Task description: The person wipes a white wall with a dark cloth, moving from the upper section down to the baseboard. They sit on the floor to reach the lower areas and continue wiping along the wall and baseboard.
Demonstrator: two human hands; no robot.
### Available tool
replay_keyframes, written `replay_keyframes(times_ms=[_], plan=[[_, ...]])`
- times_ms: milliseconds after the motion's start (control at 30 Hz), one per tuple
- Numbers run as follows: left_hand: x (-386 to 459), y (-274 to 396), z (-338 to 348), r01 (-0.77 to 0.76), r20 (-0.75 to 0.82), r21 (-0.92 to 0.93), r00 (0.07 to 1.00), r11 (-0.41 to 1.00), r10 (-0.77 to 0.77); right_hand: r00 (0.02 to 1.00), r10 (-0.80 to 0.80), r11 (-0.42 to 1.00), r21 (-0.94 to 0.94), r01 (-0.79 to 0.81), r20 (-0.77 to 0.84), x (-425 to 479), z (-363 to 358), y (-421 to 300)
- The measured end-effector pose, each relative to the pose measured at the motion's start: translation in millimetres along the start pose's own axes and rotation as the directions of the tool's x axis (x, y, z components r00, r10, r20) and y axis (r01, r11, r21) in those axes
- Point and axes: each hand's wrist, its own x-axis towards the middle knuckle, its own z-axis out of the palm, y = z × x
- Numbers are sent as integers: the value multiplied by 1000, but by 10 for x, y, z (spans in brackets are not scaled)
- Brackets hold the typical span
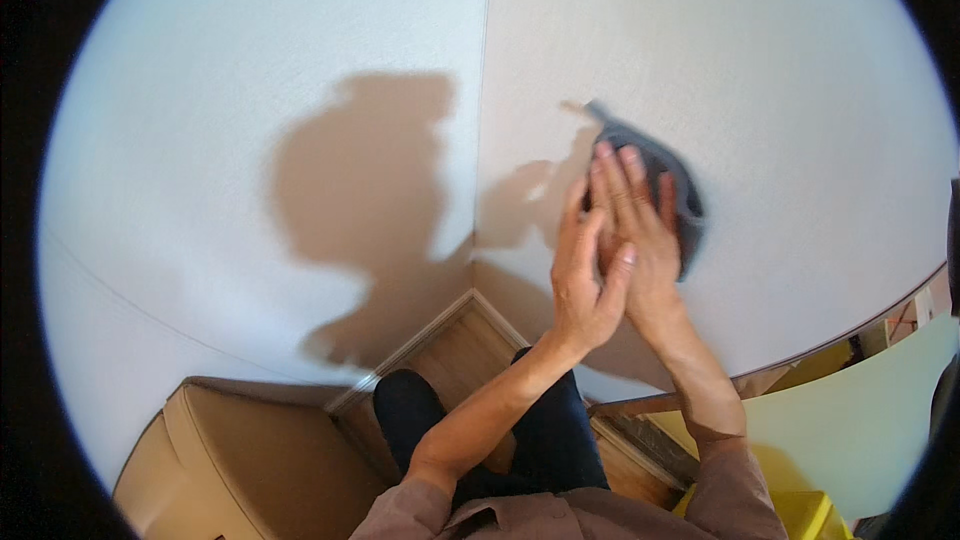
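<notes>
A dark grey cloth (pixel 688 199) lies against the pale wall to the right of the corner, its edge blurred. My right hand (pixel 641 221) presses it to the wall with a flat palm and outstretched fingers. Close along its left side is my left hand (pixel 581 277), fingers pointing up and thumb apart, overlapping the base of the right hand. Its fingertips reach the left edge of the cloth, but whether they grip it is hidden. A narrow strip of the cloth sticks out at the upper left.
Two pale walls (pixel 780 142) meet at a vertical corner, with a white baseboard (pixel 499 315) and wood-look floor (pixel 450 345) below. A tan upholstered seat (pixel 277 457) stands at lower left. At lower right are a pale green curved panel (pixel 862 412) and a yellow object (pixel 799 517).
</notes>
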Motion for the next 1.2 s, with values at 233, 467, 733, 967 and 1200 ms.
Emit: replay_keyframes(times_ms=[233,467,733,967,1200], plan=[[-376,-507,145,270,100,301,945,915,-312,935,-177,968,225,109,307,-695,1188,2],[245,-212,-795,4,225,278,972,961,-70,974,-196,976,-118,182,-115,674,179,-287],[446,-328,-1039,63,291,214,949,975,-125,958,-287,905,-321,279,24,544,877,-664],[63,-842,-915,80,201,473,960,877,-196,895,-421,756,-490,435,144,481,1475,-782],[989,-427,-990,-120,54,446,993,887,108,973,-230,855,-480,198,-7,1593,353,-810]])
